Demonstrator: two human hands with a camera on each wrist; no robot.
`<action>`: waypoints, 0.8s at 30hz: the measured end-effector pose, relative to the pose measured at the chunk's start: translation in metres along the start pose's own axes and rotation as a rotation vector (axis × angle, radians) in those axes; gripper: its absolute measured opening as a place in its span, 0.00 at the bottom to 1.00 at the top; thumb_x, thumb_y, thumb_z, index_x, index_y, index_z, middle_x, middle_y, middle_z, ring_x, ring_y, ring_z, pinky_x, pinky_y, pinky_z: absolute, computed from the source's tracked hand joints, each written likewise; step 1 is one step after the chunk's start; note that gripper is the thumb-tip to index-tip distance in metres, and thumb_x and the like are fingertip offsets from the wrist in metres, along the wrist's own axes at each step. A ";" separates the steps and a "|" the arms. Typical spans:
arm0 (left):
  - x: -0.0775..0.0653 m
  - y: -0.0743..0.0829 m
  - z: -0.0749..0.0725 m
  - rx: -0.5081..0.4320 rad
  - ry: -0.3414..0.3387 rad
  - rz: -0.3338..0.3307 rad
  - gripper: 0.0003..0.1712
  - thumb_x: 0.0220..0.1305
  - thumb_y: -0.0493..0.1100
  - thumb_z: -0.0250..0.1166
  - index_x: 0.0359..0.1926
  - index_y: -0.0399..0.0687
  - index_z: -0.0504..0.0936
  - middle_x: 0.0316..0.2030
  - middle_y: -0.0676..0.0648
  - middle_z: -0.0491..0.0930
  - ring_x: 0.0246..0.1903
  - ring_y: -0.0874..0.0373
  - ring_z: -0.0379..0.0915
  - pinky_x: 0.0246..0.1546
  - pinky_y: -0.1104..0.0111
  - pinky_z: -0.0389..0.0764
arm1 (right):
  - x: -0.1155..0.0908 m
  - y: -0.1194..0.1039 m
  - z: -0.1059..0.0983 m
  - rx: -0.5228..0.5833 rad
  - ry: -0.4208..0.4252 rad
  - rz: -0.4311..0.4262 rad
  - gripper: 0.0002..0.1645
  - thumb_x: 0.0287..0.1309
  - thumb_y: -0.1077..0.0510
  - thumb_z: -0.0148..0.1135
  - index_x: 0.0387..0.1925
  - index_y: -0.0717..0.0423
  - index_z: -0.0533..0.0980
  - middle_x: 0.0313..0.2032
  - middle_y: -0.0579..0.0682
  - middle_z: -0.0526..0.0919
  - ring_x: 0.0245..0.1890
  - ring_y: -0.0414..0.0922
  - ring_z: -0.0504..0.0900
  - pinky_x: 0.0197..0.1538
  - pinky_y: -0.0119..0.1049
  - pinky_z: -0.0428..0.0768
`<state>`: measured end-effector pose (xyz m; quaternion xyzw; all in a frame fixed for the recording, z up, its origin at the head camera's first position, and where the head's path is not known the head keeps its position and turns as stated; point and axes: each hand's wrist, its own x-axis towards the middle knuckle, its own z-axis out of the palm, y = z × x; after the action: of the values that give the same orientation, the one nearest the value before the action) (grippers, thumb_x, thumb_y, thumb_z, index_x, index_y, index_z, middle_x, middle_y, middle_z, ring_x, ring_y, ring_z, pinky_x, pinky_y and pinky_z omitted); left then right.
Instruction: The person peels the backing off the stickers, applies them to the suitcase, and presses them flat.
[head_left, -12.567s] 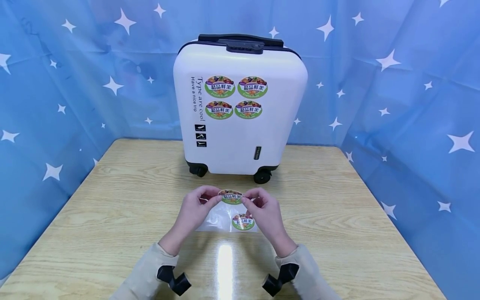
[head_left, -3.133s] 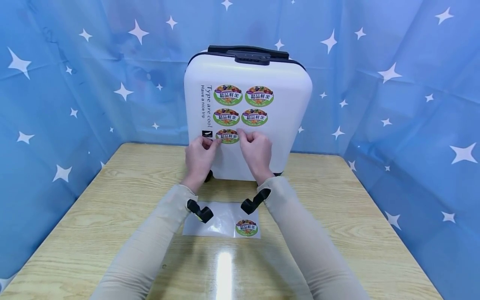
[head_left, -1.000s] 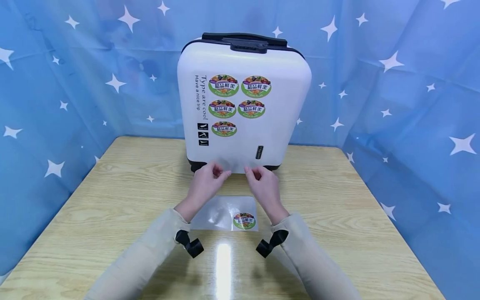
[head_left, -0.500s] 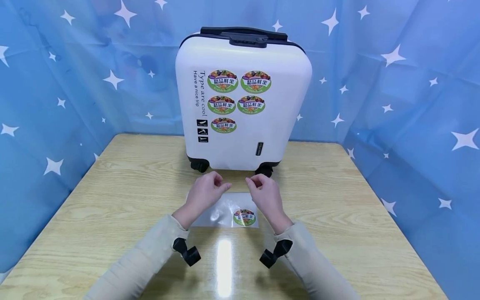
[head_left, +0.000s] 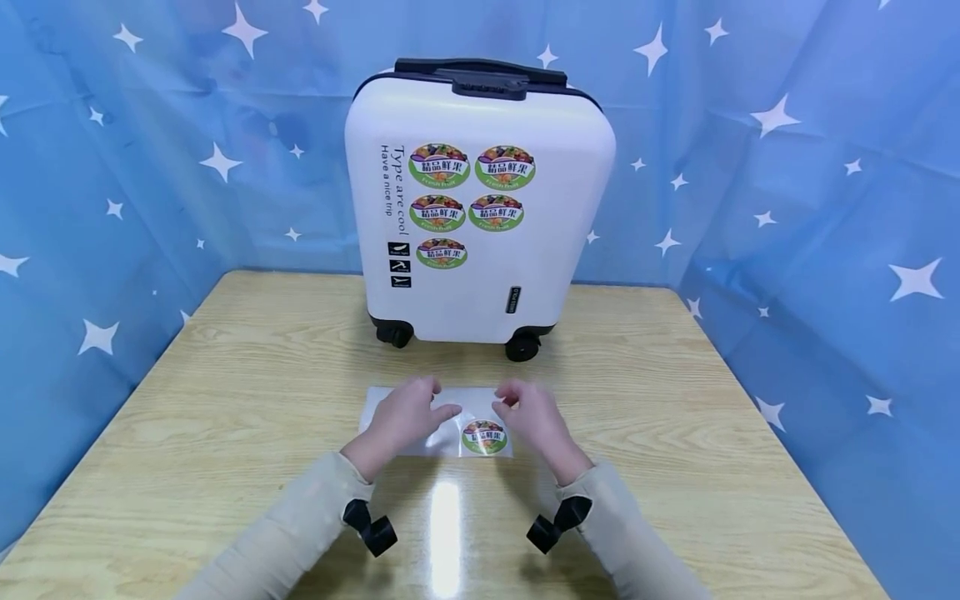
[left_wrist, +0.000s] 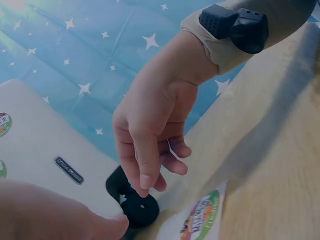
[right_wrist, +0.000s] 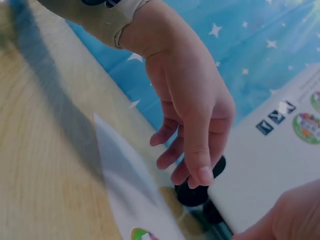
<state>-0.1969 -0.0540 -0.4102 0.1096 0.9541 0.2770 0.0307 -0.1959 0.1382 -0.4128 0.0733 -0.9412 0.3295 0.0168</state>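
My left hand (head_left: pixel 405 415) hovers over the left part of a glossy white sticker sheet (head_left: pixel 472 402), fingers loosely bent and holding nothing. Facing it, my right hand (head_left: pixel 534 418) is at the sheet's right edge, thumb and fingers apart in the right wrist view's counterpart on the left wrist. One oval fruit sticker (head_left: pixel 484 437) lies on the sheet between the hands. Behind stands a white suitcase (head_left: pixel 480 287) bearing several matching stickers: two rows of two, and a single sticker (head_left: pixel 442 253) below them on the left.
The suitcase rests upright on black wheels (head_left: pixel 522 346) on a wooden table (head_left: pixel 660 433). Blue star-patterned curtains (head_left: pixel 810 192) enclose the back and sides. Black wrist cameras (head_left: pixel 370 528) are strapped over both sleeves.
The sticker pinched off the sheet earlier now sits on the suitcase, lower left. Both hands have pulled back from the suitcase to the sheet, and their fingers have loosened.
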 end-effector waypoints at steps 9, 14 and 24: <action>-0.009 -0.004 0.015 0.148 0.012 0.029 0.23 0.53 0.57 0.68 0.30 0.39 0.79 0.33 0.42 0.76 0.31 0.51 0.71 0.22 0.64 0.73 | -0.011 0.011 0.009 -0.033 -0.164 0.008 0.09 0.54 0.62 0.63 0.36 0.64 0.80 0.27 0.50 0.78 0.26 0.42 0.73 0.29 0.35 0.73; -0.019 -0.004 0.022 0.264 0.015 0.095 0.25 0.52 0.59 0.68 0.22 0.41 0.75 0.31 0.40 0.71 0.32 0.49 0.65 0.23 0.62 0.72 | -0.021 0.011 0.019 -0.130 -0.182 -0.017 0.07 0.54 0.58 0.64 0.29 0.59 0.79 0.28 0.51 0.72 0.25 0.43 0.69 0.25 0.35 0.69; -0.022 -0.003 0.038 0.257 -0.016 0.096 0.24 0.52 0.59 0.68 0.27 0.40 0.77 0.32 0.39 0.69 0.31 0.49 0.63 0.25 0.62 0.71 | -0.029 0.002 0.032 -0.243 -0.153 0.014 0.13 0.56 0.54 0.61 0.33 0.62 0.79 0.33 0.53 0.67 0.21 0.44 0.68 0.19 0.35 0.69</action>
<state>-0.1712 -0.0420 -0.4435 0.1603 0.9751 0.1528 0.0109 -0.1671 0.1236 -0.4408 0.0890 -0.9731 0.2067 -0.0487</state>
